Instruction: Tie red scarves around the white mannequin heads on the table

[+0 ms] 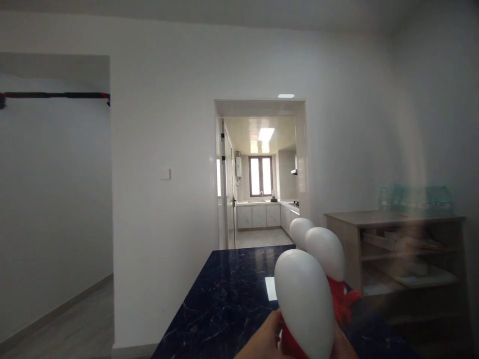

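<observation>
Closest to me, at the bottom right of the head view, is a smooth white egg-shaped head form (pixel 305 299) with red cloth (pixel 290 344) around its lower end. My left hand (pixel 262 336) is closed at its lower left side, fingers against the red cloth. On the other side, my right hand (pixel 342 344) presses close to the form; its fingers are mostly hidden behind it. A second white head form (pixel 325 253) stands just beyond, with red cloth (pixel 344 299) bunched below it. Behind that, a third white head form (pixel 301 232) is partly covered.
The forms are at a dark blue marbled table (pixel 217 299). A wooden shelf unit (pixel 396 217) on the right carries bottles in green packaging (pixel 422 200). Straight ahead, a doorway leads to a kitchen with white cabinets (pixel 258 217). A white wall (pixel 160 239) stands left.
</observation>
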{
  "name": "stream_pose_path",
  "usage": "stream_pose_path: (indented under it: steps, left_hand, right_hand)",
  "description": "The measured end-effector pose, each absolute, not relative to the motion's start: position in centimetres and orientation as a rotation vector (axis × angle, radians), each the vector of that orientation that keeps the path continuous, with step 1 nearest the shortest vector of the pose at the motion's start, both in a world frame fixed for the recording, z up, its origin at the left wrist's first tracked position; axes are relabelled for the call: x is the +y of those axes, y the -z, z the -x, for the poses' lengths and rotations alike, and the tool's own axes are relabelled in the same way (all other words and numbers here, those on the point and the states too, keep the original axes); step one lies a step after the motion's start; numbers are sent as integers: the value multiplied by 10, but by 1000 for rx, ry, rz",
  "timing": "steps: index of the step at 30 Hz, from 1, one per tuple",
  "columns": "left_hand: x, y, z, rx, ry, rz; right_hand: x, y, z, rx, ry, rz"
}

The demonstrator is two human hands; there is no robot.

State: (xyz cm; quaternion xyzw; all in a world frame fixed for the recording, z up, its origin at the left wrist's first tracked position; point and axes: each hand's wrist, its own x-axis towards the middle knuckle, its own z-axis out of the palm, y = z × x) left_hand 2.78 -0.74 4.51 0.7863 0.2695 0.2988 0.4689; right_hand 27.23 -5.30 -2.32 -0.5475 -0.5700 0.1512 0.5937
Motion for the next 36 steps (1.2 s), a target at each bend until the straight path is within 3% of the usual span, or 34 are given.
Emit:
stream_pose_path:
  steps: [6,11,16,20,26,32,36]
  left_hand:
    - [52,-66,-22,743,-1200,-1688]
    - [110,-71,2,750,-1506,-1530]
    - [128,-24,16,800,-1456,-1507]
    - [123,7,22,912,-1412,-1591]
    - [106,-2,24,1278,-1459,-1753]
    - [94,-4,15,1095,-1129,-1791]
    - [87,-4,9,1028,-1020,-1845]
  right_hand:
    - [10,-42,-212,-1414,-451,1049]
    - [83,-44,-196,-1497,-747,889]
    - [115,8,-200,-1571,-936,799]
    - [104,39,-207,-1549,-823,912]
    - [85,24,-210,-1670,-589,1116]
    - [89,25,-199,-1657,-489,1157]
    - [86,22,-195,-1622,-589,1127]
